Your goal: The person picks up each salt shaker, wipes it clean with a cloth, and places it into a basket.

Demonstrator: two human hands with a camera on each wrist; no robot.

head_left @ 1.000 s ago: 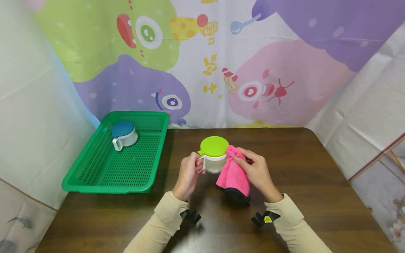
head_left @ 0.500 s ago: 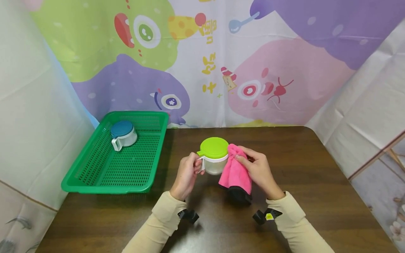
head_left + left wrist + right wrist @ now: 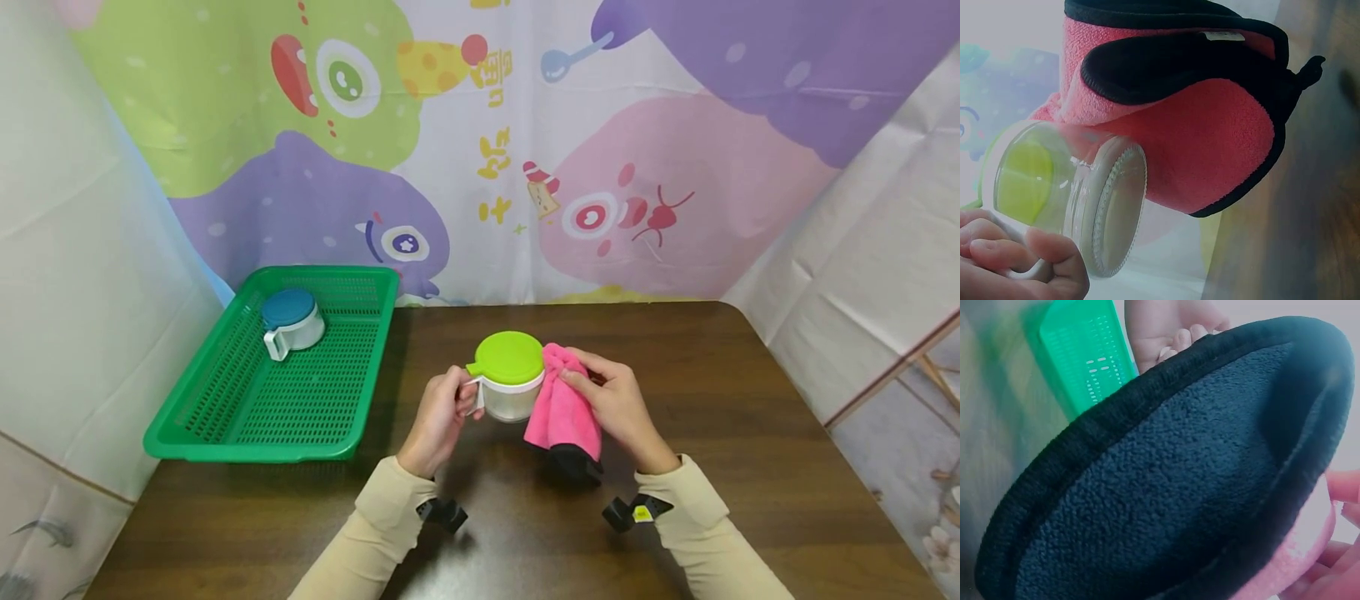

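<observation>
My left hand [image 3: 438, 417] grips the white handle of a clear glass seasoning jar [image 3: 510, 402] with a lime green lid [image 3: 508, 357]. In the left wrist view the jar's ridged glass base [image 3: 1119, 209] shows, with curled fingers [image 3: 1004, 253] around the handle. A pink cloth [image 3: 564, 408] with a black edge and dark underside is pinched between the thumb and fingers of my right hand [image 3: 615, 404]. The cloth lies against the jar's right side and hangs down below it. In the right wrist view the dark side of the cloth [image 3: 1166, 469] hides the jar.
A green perforated basket [image 3: 315, 417] stands at the left of the brown wooden table [image 3: 712, 433]. Inside it sits another jar with a blue lid [image 3: 288, 308] and white handle. A cartoon-printed curtain [image 3: 495, 275] hangs behind the table's far edge.
The jar has come slightly nearer to me, held by its handle. The cloth has shifted a little right along the jar's side, still pinched by my right hand.
</observation>
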